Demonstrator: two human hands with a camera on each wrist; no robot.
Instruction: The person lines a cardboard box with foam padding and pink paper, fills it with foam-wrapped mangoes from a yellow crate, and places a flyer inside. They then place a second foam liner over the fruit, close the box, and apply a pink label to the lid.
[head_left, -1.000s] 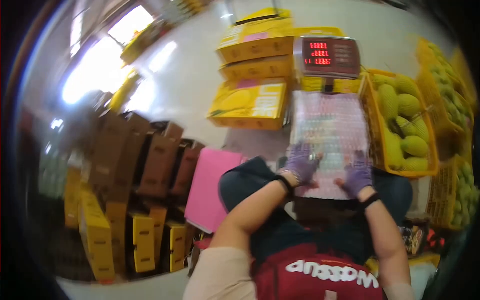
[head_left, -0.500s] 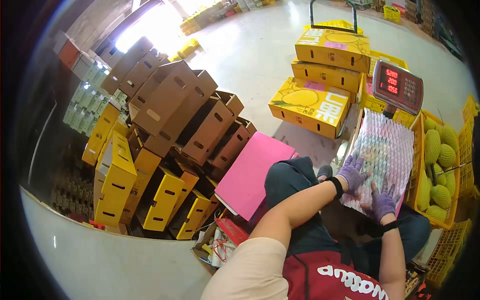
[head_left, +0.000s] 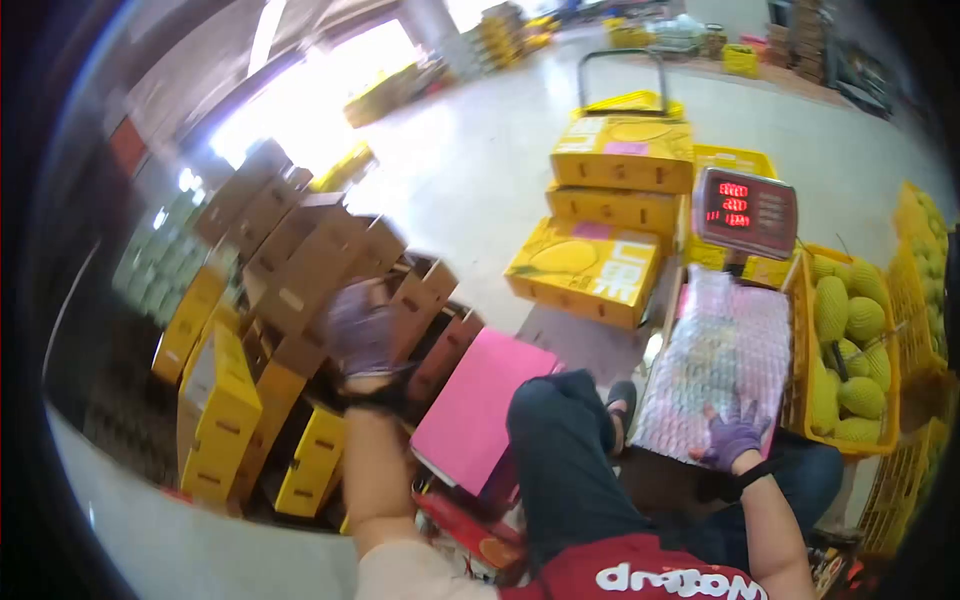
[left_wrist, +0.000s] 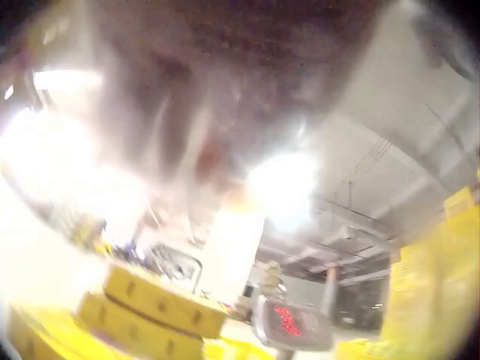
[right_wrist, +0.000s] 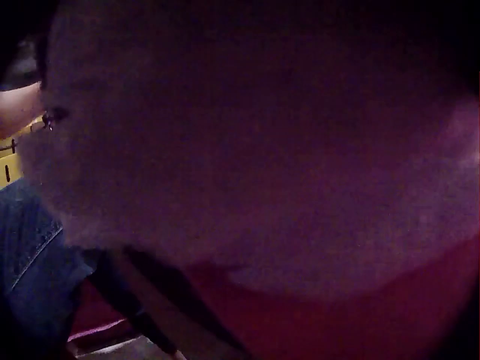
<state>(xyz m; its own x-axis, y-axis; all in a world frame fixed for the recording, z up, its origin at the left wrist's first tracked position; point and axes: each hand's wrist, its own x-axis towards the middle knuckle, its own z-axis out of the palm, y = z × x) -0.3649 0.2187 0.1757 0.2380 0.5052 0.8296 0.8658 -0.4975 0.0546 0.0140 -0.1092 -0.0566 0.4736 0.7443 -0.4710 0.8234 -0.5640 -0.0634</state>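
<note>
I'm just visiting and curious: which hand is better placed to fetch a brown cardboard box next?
Probably the left hand: in the head view it overlaps the brown cardboard boxes, while the right hand is farther across, resting on the padded packing sheet.

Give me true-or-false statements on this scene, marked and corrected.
1. The purple-gloved right hand rests on the pale, bubble-textured sheet. True.
2. The purple-gloved left hand touches that sheet too. False: the left hand is away from the sheet.
3. The rectangular scale display shows green digits. False: the display's digits are red.
4. The yellow plastic crate beside the sheet holds yellow-green fruit. True.
</note>
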